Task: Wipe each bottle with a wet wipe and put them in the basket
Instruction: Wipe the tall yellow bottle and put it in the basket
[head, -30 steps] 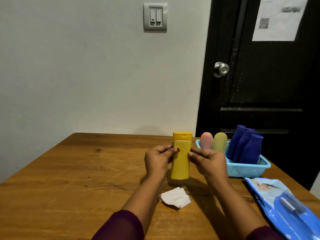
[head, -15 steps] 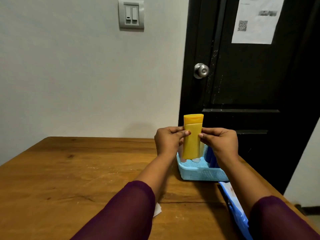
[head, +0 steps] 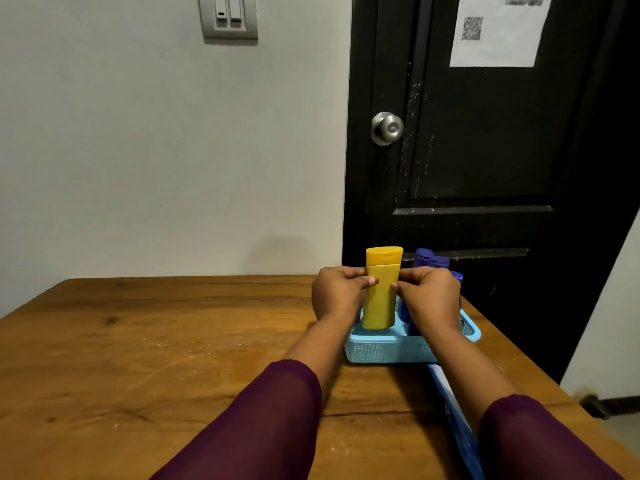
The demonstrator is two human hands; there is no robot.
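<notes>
Both hands are gripping the yellow bottle (head: 380,292) at center right of the frame: left hand (head: 337,296) and right hand (head: 429,297) are each closing thumb and fingers around its upper body from opposite sides, thumb tips nearly meeting across its front. Bottle is standing upright, cap end on top, its base sitting down inside the left part of the light blue basket (head: 388,348); whether the base is touching the basket floor cannot be told. Basket is resting on the wooden table (head: 156,358), near its right edge. Behind the right hand, dark blue bottles (head: 431,261) are showing in the basket too, tops only, leaning to the right; their count is unclear, the hand is hiding most of them. Anything else in the basket is hidden behind the hands and the yellow bottle. Below the basket, a blue wipes pack (head: 457,431) is lying on the table, running toward the lower right of the frame, partly under the right forearm. Dark purple sleeves (head: 263,427) are covering both forearms at the bottom. A black door (head: 485,150) with a round metal knob (head: 388,128) is filling the upper right; a wall switch (head: 230,17) is sitting at the top center.
</notes>
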